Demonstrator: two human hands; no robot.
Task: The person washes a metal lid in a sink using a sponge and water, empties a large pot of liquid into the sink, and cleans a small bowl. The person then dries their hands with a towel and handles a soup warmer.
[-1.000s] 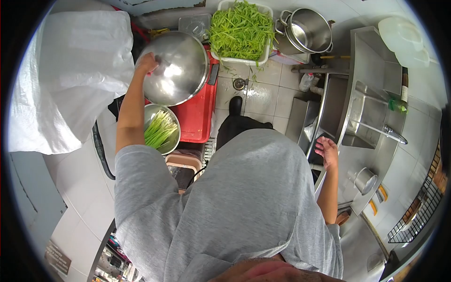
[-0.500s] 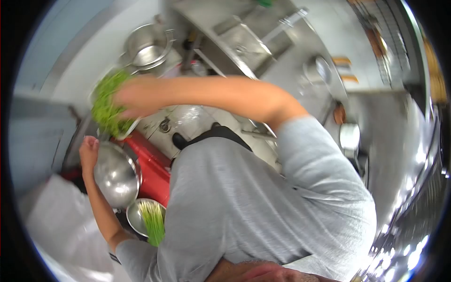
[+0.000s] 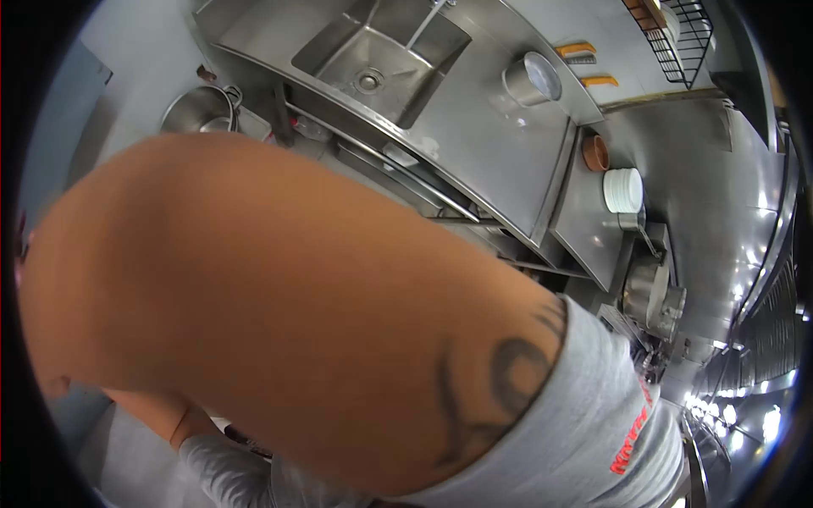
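Steel kitchen, sink [image 3: 369,51] sunk into metal surface [image 3: 500,140]. Grip: both hands out of sight, can't tell open or closed! Bare right arm [image 3: 279,279] fills foreground. Nearest thing: pot [image 3: 193,108], just past arm's upper edge. Risk: arm blocking view, blind swing could clip it. Pot looks shiny, open-topped, loop-handled, partly hidden.
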